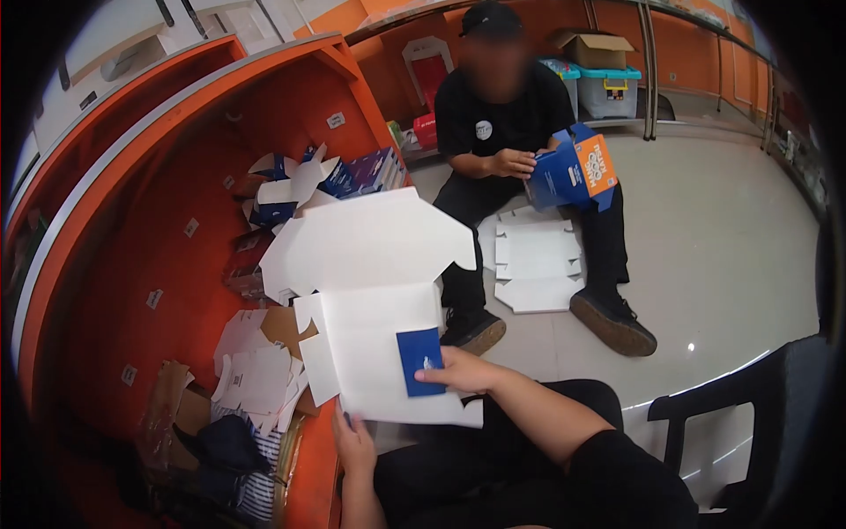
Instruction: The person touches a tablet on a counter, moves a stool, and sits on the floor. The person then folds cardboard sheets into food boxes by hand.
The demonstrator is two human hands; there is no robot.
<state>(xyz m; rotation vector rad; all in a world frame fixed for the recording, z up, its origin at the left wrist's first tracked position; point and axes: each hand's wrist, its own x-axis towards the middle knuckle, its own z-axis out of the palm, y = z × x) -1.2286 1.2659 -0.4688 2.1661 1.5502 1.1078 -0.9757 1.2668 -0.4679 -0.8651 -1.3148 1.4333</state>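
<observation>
A large unfolded white cardboard blank [379, 256] lies in front of me, its inner face up. My right hand [463, 370] grips its right edge, thumb on top, where a blue printed flap [419, 361] is folded over the white. At the lower left corner my left hand [354, 441] holds the bottom edge, with some fingers hidden under the card. Across from me a person [502, 115] in black sits on the floor and holds a blue and orange box [573, 172], partly folded.
Flat white blanks [533, 256] lie on the floor between the person's legs. At left, an orange shelf unit [203, 220] holds blue boxes [370, 172] and loose card pieces [256, 379]. A black chair [731, 414] stands at right. Plastic bins [608, 93] sit behind.
</observation>
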